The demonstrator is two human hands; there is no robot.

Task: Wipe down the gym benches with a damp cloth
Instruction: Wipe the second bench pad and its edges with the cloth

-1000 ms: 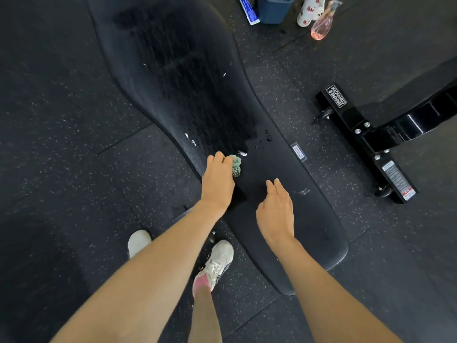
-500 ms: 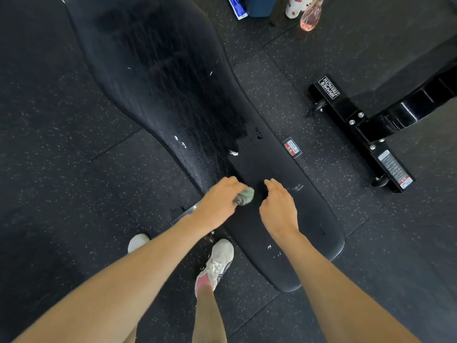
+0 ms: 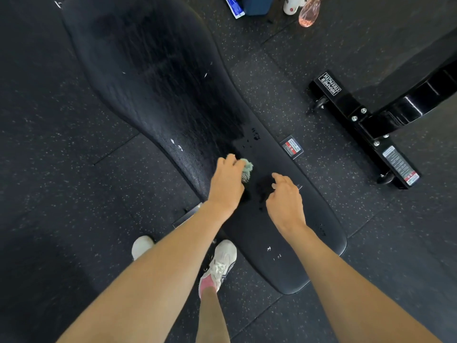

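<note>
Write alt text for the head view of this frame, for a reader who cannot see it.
Seen from above, a person's left hand presses a bunched green cloth onto a black padded gym bench, while the empty right hand hovers beside it. A second bench's black frame and a pink spray bottle stand on the speckled rubber floor.

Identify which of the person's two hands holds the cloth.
The left hand: it grips the green cloth on the bench; the right hand is empty.

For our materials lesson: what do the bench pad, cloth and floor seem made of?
Bench pad: likely vinyl, black with fine grain and wet sheen. Cloth: soft green fabric, bunched in the left hand. Floor: probably rubber tiles, matte, speckled, with seams.
</note>
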